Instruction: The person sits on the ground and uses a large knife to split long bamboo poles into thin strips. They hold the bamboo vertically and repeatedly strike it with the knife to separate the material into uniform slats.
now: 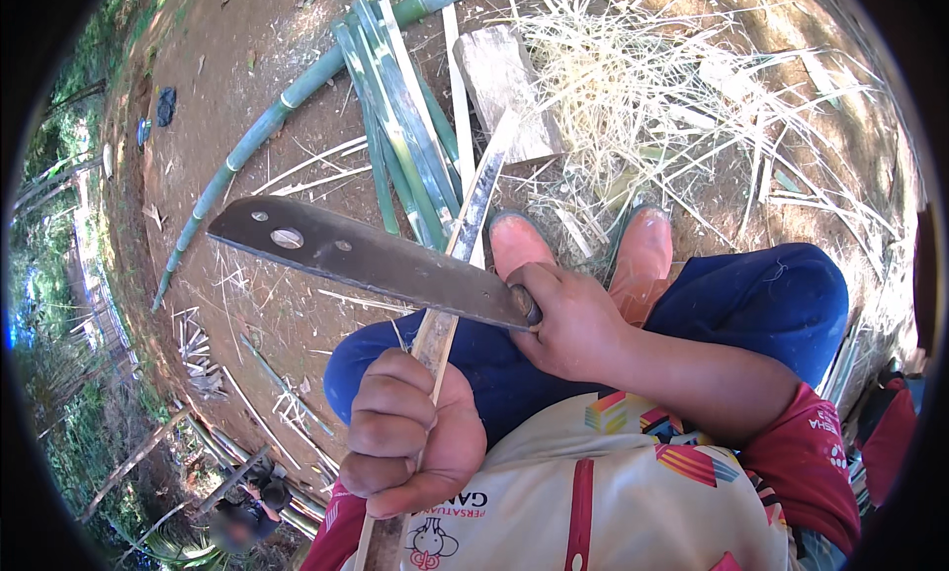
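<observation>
My right hand (pixel 571 324) is closed round the handle of a machete (pixel 376 264), whose broad dark blade, with holes near its end, points left. Under the blade runs a split bamboo strip (pixel 478 200), and the blade lies across it. My left hand (pixel 413 428) grips the strip's near part, fingers wrapped round it, close to my chest. From there the strip slants away, its far end over a wooden block (pixel 494 67) on the ground. Whether the blade's edge bites into the strip I cannot tell.
Several green split bamboo pieces (pixel 400 126) lie beyond the blade, over a long bamboo pole (pixel 259 131). Pale shavings (pixel 652 106) heap at the far right. My boots (pixel 641 250) stand before the block. A person (pixel 259 502) is at the lower left, near more bamboo.
</observation>
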Demonstrator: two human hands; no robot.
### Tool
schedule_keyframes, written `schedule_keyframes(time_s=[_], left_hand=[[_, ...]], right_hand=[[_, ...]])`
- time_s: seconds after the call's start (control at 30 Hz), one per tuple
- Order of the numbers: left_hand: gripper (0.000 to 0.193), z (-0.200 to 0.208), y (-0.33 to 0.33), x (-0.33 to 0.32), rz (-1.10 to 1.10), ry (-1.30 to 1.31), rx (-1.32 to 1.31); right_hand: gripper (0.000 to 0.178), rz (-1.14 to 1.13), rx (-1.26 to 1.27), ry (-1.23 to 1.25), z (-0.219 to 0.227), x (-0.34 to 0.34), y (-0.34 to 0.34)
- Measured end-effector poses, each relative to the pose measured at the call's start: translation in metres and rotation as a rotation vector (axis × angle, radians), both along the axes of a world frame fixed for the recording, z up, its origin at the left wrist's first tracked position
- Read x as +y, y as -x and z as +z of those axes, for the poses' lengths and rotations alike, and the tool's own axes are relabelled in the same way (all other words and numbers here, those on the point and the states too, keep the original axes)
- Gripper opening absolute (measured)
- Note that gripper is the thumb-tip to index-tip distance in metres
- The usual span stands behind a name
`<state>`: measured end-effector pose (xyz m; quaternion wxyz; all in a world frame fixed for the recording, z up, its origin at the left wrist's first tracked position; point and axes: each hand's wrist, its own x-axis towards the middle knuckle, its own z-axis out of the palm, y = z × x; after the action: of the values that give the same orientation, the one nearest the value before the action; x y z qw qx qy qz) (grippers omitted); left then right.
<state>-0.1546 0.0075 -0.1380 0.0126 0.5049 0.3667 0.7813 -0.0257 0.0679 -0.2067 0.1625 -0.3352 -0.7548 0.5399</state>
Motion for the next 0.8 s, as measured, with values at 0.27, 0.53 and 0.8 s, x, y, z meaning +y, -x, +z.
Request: schedule_keyframes(time_s=[0.27,0.53,0.8], left_hand=[[0.042,-0.003,0.001,0.000,-0.018,-0.005,0.003],[0.041,-0.002,0.001,0.000,-0.022,-0.014,0.002],[0.041,-0.003,0.002,0.001,-0.011,-0.030,0.001]], right_hand=[[0.031,0.008,-0.006,0.028,-0.002,-0.002,0.000],[0.029,0.025,-0.038,0.003,-0.002,0.003,0.002],[0.033,0.055,-0.161,0.051,-0.005,0.014,0.003]])
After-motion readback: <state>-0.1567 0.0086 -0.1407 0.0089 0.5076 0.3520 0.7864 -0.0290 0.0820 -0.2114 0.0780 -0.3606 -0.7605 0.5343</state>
